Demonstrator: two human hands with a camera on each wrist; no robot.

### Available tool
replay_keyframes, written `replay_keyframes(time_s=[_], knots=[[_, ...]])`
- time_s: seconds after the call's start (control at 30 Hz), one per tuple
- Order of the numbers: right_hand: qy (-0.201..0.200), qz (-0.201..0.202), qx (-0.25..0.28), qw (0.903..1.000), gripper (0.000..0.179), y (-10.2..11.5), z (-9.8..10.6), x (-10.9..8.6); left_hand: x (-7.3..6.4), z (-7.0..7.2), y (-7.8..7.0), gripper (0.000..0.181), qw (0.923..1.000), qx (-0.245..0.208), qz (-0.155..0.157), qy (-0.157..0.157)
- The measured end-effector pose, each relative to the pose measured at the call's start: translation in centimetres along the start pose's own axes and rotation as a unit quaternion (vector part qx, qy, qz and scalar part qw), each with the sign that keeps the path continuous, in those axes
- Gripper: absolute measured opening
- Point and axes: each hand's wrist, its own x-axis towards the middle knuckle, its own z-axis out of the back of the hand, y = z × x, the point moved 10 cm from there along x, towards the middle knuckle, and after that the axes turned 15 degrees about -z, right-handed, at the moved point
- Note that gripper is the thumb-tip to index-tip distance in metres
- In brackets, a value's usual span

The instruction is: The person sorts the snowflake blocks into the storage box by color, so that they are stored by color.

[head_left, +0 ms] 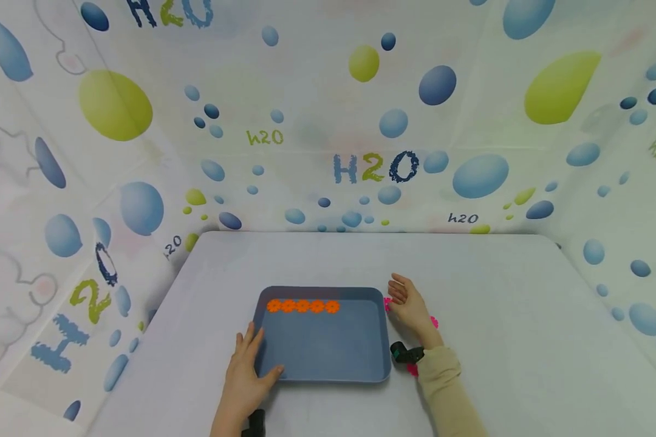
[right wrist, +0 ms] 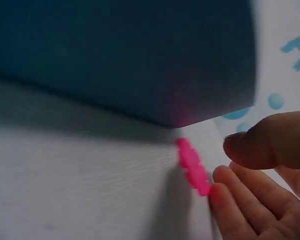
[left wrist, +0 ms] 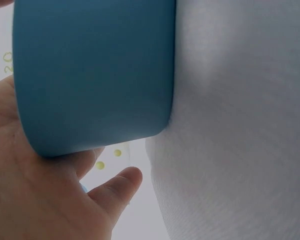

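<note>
A blue-grey rectangular tray lies on the table with a row of several orange flower-shaped pieces near its far edge. My left hand rests against the tray's left side, fingers spread and the thumb by the front left corner. In the left wrist view the tray's wall stands against the palm. Beyond the tray's right side is my right hand, its fingers loosely bent. In the right wrist view a pink flower-shaped piece stands tilted at a fingertip, with the thumb apart from it.
More pink pieces lie right of the tray, one beside the right wrist and one partly hidden near the wrist camera. A white table extends around the tray. Printed sheeting hangs behind and at both sides.
</note>
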Motion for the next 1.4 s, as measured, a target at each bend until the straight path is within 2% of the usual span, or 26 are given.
replay_keyframes(time_s=[0.13,0.37,0.53,0.7,0.93,1.03,1.17,1.23,1.3,1.4], knots=[[-0.036,0.010,-0.072,0.9967,0.068,-0.3,-0.2,0.1,0.1,0.0,-0.2,0.085,1.0000,-0.003,-0.002,-0.004],[-0.081,0.009,-0.179,0.9805,0.054,0.3,-0.2,-0.2,0.1,-0.1,-0.2,0.085,0.9999,-0.012,-0.005,-0.005],[-0.088,0.002,-0.220,0.9716,0.044,1.3,-0.1,-0.5,0.1,-0.1,-0.2,0.085,0.9998,-0.015,-0.005,-0.009],[-0.099,0.005,-0.269,0.9579,0.039,2.1,0.2,-0.8,0.1,-0.1,-0.1,0.085,0.9998,-0.016,-0.004,-0.010],[-0.101,-0.042,-0.296,0.9489,0.019,1.5,1.3,-1.0,0.0,0.0,0.0,0.085,0.9999,-0.013,0.000,-0.010],[-0.104,-0.075,-0.256,0.9583,0.013,1.1,1.8,-1.0,-0.1,0.0,0.0,0.085,0.9999,-0.013,0.000,-0.009],[-0.135,-0.089,-0.104,0.9813,0.019,1.7,2.6,-0.9,-0.1,0.0,0.0,0.084,0.9999,-0.008,-0.001,-0.008],[-0.137,-0.074,-0.028,0.9874,0.024,3.0,2.5,-0.8,-0.1,0.0,0.0,0.084,0.9999,-0.007,-0.002,-0.007],[-0.120,-0.063,0.027,0.9905,0.029,4.6,1.7,-0.8,-0.1,0.0,0.0,0.085,1.0000,-0.008,-0.002,-0.005],[-0.064,-0.054,0.066,0.9943,0.033,6.9,-1.0,-0.7,0.0,0.1,-0.2,0.085,0.9999,-0.007,-0.006,-0.006]])
